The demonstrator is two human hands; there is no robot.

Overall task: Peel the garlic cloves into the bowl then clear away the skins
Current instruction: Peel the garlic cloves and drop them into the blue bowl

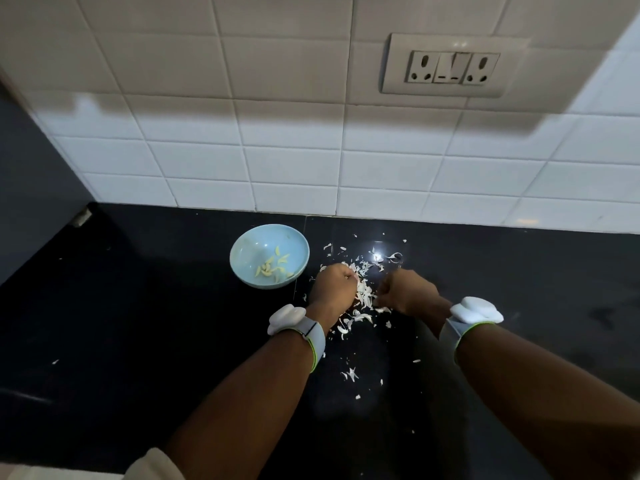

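Nearest to where the person stood, loose flakes of skin [350,374] lay strewn over the black desk [138,341], well apart from the main heap. Further in, both forearms reached forward, each wrist strapped with a white band. The left hand [334,285] was curled into a grip at the left edge of the pile of skins [363,292], and the right hand [407,292] was curled at its right edge; both sat down among the papery scraps. Whether either grip was pinching a clove, gathering skins, or closed on nothing I could not tell, for the fingers were turned away and in shadow. Just beyond the left hand stood the pale blue bowl [242,251], holding a small cluster of peeled garlic cloves [275,266] toward its near side. More skins trailed off toward the tiled wall [311,161], beneath a socket plate [453,65]. By my reckoning the peeling was largely done, though I could not see if any clove remained unpeeled, while clearing had barely begun, since skins covered much of the desk.
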